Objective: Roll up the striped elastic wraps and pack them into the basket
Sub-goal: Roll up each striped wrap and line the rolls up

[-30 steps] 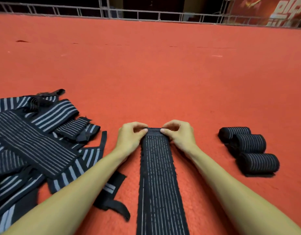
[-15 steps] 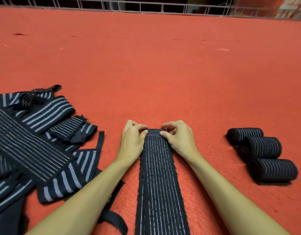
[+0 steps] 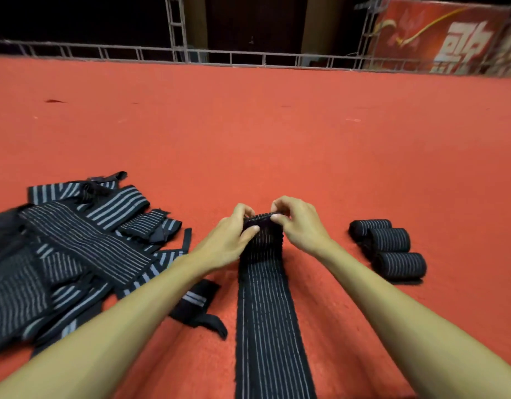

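now left hand (image 3: 228, 240) and right hand (image 3: 300, 226) pinch the striped wrap (image 3: 266, 300); banner (image 3: 438, 36) writing blurred.

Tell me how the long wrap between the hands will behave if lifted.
Probably floppy: the long wrap lies flat, and its end curls where the left hand and right hand pinch it. Its ribbed weave likely resists slipping.

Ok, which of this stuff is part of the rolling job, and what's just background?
Job: left hand and right hand, pinching the far end of the wrap; pile of loose wraps; three rolled wraps. No basket in view.
Background: red carpet; metal railing; red banner.
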Action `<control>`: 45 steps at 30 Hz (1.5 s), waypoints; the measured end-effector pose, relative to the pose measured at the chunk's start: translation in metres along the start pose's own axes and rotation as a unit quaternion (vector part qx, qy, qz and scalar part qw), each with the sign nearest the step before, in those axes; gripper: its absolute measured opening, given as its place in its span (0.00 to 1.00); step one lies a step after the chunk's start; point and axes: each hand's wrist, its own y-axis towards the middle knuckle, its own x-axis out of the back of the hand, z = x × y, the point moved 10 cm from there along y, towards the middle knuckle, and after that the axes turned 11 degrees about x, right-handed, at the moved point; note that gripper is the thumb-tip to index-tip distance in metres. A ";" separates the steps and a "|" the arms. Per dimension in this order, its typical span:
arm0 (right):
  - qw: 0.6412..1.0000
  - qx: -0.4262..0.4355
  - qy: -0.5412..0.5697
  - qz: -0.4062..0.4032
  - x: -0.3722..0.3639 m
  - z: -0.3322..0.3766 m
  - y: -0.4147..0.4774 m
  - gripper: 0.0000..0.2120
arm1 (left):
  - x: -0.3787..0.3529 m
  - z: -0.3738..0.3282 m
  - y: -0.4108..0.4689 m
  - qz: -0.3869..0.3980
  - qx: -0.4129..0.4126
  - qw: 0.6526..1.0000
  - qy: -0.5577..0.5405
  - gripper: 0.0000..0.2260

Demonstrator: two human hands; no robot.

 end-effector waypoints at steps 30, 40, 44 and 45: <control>0.932 -0.117 0.343 -0.025 0.036 0.025 -0.029 0.16 | 0.039 -0.043 -0.017 -0.073 0.020 0.972 -0.222 0.04; 0.941 -0.134 0.299 -0.088 -0.049 -0.064 -0.023 0.21 | -0.023 0.038 0.019 -0.115 0.027 0.948 -0.295 0.12; 0.922 -0.111 0.355 -0.112 -0.053 -0.069 -0.029 0.15 | -0.033 0.047 0.017 -0.099 0.023 0.935 -0.340 0.09; 0.916 -0.108 0.370 -0.116 -0.053 -0.070 -0.028 0.14 | -0.034 0.045 0.017 -0.090 0.016 0.933 -0.348 0.09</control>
